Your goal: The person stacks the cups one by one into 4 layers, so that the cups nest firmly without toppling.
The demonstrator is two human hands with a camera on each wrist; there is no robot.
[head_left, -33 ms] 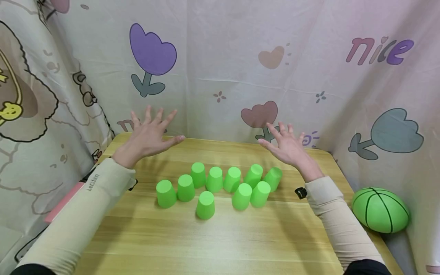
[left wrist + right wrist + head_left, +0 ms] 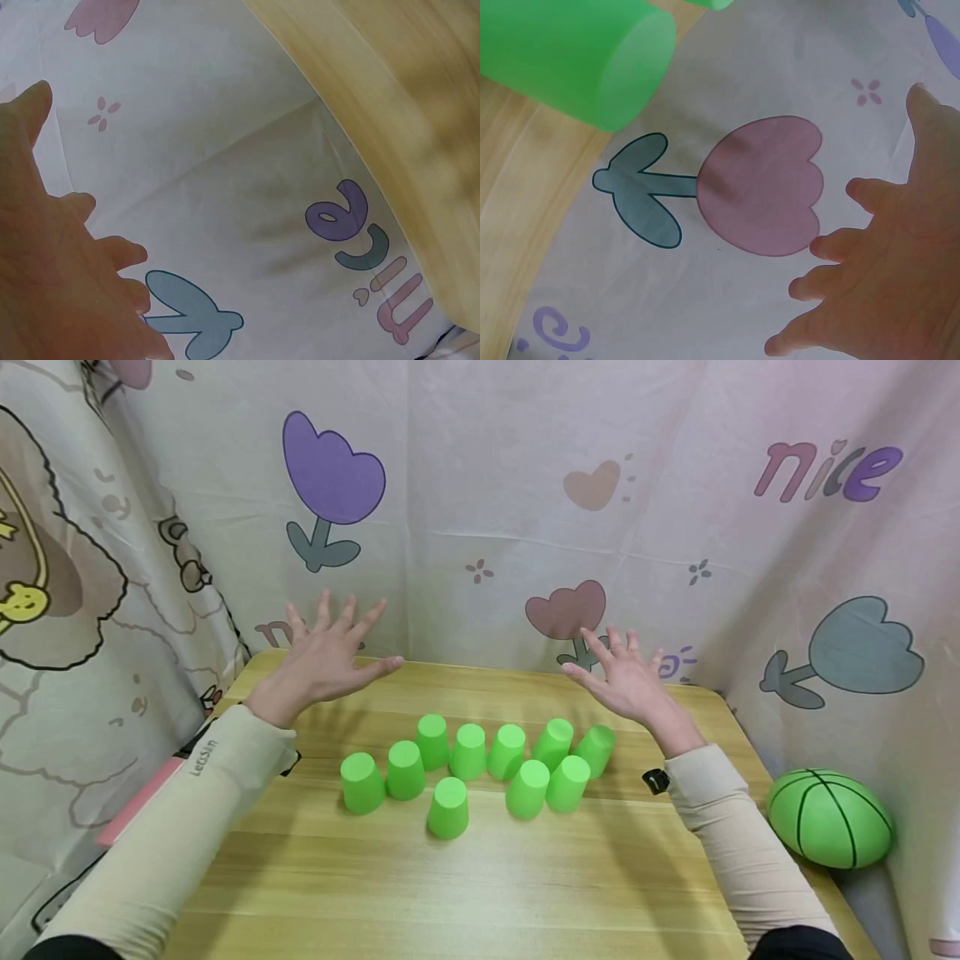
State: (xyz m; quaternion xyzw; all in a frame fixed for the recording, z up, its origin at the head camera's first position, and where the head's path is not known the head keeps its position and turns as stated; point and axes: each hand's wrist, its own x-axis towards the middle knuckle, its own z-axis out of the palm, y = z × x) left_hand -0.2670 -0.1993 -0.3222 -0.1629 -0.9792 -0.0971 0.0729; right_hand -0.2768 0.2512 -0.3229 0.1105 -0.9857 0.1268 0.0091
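Several green cups (image 2: 449,808) stand upside down on the wooden table, loosely spread in uneven rows. My left hand (image 2: 322,656) is raised over the table's far left part, fingers spread, holding nothing. On the other side, my right hand (image 2: 622,681) hovers above the far right part, fingers also apart and with nothing in them. The nearest cup to it is the rear right one (image 2: 596,750). In the right wrist view a green cup (image 2: 577,60) shows large beside the spread right hand (image 2: 885,247). Only the curtain and table appear by the left hand (image 2: 67,247) in its wrist view.
The wooden table (image 2: 450,902) reaches back to a printed curtain (image 2: 465,460). A green ball with black lines (image 2: 830,818) sits off the right edge. Something pink (image 2: 138,802) lies past the left edge, partly behind the left sleeve.
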